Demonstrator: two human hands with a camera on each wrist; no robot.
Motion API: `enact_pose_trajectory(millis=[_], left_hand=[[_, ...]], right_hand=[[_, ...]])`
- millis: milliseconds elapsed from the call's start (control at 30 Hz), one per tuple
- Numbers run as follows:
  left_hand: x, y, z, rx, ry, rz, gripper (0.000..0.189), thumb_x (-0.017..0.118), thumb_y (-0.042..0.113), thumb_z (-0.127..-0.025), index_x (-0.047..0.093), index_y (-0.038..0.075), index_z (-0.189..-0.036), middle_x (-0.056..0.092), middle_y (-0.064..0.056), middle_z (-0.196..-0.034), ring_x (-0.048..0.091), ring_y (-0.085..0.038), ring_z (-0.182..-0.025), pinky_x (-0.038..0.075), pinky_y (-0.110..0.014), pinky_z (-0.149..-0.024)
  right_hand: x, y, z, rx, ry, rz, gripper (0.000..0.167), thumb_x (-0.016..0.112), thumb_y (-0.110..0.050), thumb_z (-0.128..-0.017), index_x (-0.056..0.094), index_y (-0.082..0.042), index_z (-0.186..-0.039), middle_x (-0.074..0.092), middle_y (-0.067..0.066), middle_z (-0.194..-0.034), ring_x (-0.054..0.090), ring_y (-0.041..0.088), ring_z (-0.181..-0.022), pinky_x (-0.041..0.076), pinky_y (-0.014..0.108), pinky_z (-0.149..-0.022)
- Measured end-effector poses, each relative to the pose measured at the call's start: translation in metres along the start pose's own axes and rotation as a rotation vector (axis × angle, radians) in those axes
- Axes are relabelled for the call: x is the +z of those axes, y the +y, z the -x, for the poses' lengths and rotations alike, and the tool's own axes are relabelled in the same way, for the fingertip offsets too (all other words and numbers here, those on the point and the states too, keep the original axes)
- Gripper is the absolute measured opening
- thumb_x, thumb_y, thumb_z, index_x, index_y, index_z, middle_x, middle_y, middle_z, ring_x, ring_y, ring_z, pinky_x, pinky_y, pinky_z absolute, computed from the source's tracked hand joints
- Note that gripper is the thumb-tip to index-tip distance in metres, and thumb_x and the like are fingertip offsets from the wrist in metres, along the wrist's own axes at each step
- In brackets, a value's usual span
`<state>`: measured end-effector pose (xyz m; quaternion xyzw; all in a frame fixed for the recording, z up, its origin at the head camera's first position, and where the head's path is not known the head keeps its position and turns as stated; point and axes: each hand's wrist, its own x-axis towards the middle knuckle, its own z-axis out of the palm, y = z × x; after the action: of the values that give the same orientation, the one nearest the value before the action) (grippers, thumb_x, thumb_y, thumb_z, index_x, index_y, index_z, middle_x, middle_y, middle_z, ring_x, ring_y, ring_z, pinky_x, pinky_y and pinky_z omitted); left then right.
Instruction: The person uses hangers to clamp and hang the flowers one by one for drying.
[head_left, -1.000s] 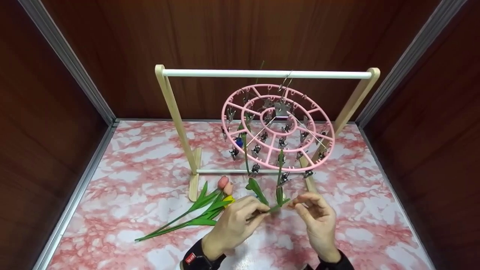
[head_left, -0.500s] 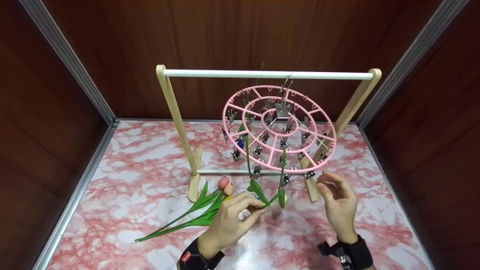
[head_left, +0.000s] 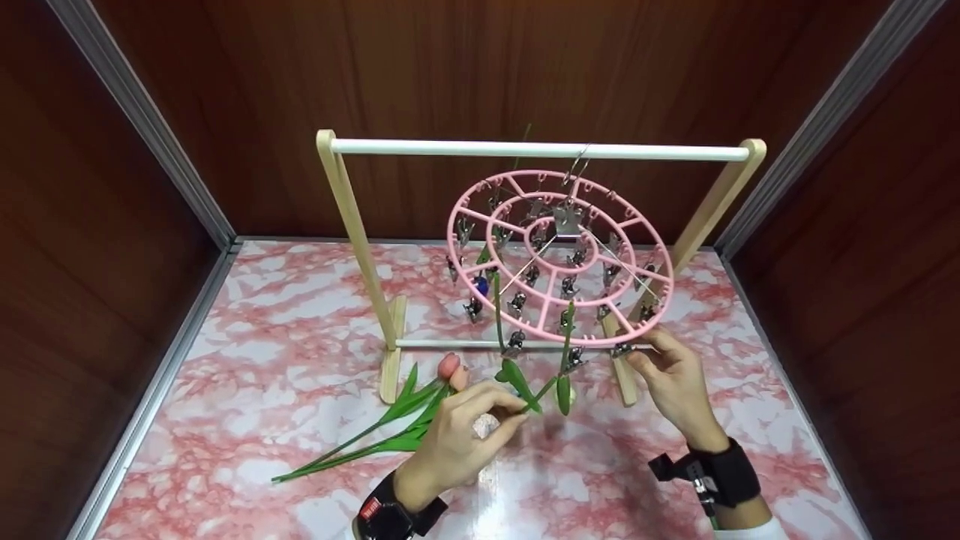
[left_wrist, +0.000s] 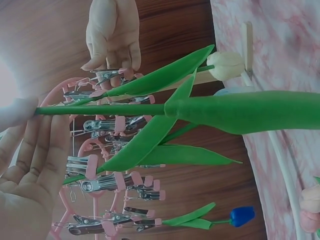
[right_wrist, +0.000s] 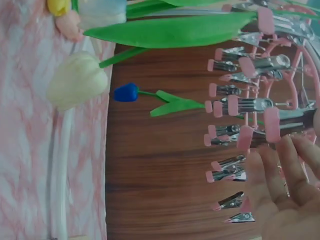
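Note:
My left hand pinches the green stem of an artificial tulip, in front of the hanger; its bloom cannot be made out. My right hand is at the near right rim of a round pink clip hanger, with thumb and fingers on a metal clip that has pink tips. From other clips hang a white tulip, a pale blue one and a dark blue one, all blooms down.
The hanger hooks over the white top bar of a wooden stand. Pink tulips with long stems lie on the marbled surface at left. Brown panels enclose the back and sides.
My right hand has left the held tulip's stem, moved right and up, and taken a clip on the hanger's rim. My left hand keeps the stem, nearly in place.

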<state>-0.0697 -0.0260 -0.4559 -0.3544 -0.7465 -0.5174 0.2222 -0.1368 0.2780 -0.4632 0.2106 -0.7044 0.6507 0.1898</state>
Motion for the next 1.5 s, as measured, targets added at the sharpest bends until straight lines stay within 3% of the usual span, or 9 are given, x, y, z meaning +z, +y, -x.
enact_pose_trajectory(millis=[267,467,600,867,1133,1500], left_hand=[[-0.001,0.000,-0.001,0.023,-0.002,-0.003,0.015,0.080,0.001,-0.089,0.073,0.002,-0.103,0.076,-0.010,-0.098,0.074,-0.017,-0.084,0.062,-0.016,-0.081],[-0.002,0.001,-0.003,0.031,0.016,-0.004,0.017,0.082,0.001,-0.088,0.074,0.002,-0.102,0.077,-0.009,-0.098,0.075,-0.018,-0.087,0.062,-0.017,-0.085],[-0.003,0.002,-0.005,0.045,0.038,-0.010,0.017,0.083,0.002,-0.087,0.074,0.003,-0.101,0.078,-0.009,-0.097,0.076,-0.018,-0.090,0.063,-0.018,-0.087],[-0.005,0.004,-0.009,0.016,0.063,0.019,0.015,0.084,0.003,-0.087,0.075,0.004,-0.099,0.078,-0.006,-0.095,0.073,-0.015,-0.084,0.061,-0.019,-0.078],[-0.008,0.006,-0.012,-0.009,0.080,0.093,0.015,0.083,0.001,-0.088,0.074,0.005,-0.100,0.076,-0.008,-0.093,0.073,-0.017,-0.080,0.064,-0.020,-0.073],[-0.010,0.013,-0.020,-0.037,0.104,0.159,0.015,0.081,-0.003,-0.087,0.071,0.000,-0.097,0.075,-0.014,-0.091,0.075,-0.021,-0.080,0.067,-0.024,-0.075]], right_hand=[[-0.001,-0.006,-0.006,0.086,-0.052,0.045,0.030,0.065,0.020,-0.091,0.070,0.014,-0.120,0.080,-0.011,-0.107,0.074,-0.001,-0.094,0.060,0.014,-0.085],[0.002,-0.009,-0.004,0.054,-0.047,0.026,0.024,0.067,0.017,-0.091,0.066,0.022,-0.115,0.081,-0.010,-0.106,0.075,0.000,-0.093,0.060,0.014,-0.083],[0.006,-0.010,-0.001,0.047,-0.031,0.009,0.019,0.067,0.017,-0.091,0.070,0.016,-0.110,0.080,-0.009,-0.100,0.075,0.002,-0.086,0.061,0.015,-0.077],[0.018,-0.014,0.006,0.023,-0.009,-0.062,0.011,0.065,0.022,-0.089,0.063,0.025,-0.099,0.081,-0.004,-0.092,0.075,0.005,-0.075,0.061,0.017,-0.066],[0.027,-0.018,0.012,-0.015,0.000,-0.068,0.008,0.066,0.022,-0.088,0.062,0.023,-0.095,0.080,-0.005,-0.090,0.072,0.002,-0.071,0.054,0.013,-0.057],[0.040,-0.021,0.016,-0.074,-0.061,-0.156,0.011,0.064,0.022,-0.089,0.059,0.025,-0.099,0.079,-0.002,-0.096,0.075,0.005,-0.084,0.062,0.017,-0.074]])
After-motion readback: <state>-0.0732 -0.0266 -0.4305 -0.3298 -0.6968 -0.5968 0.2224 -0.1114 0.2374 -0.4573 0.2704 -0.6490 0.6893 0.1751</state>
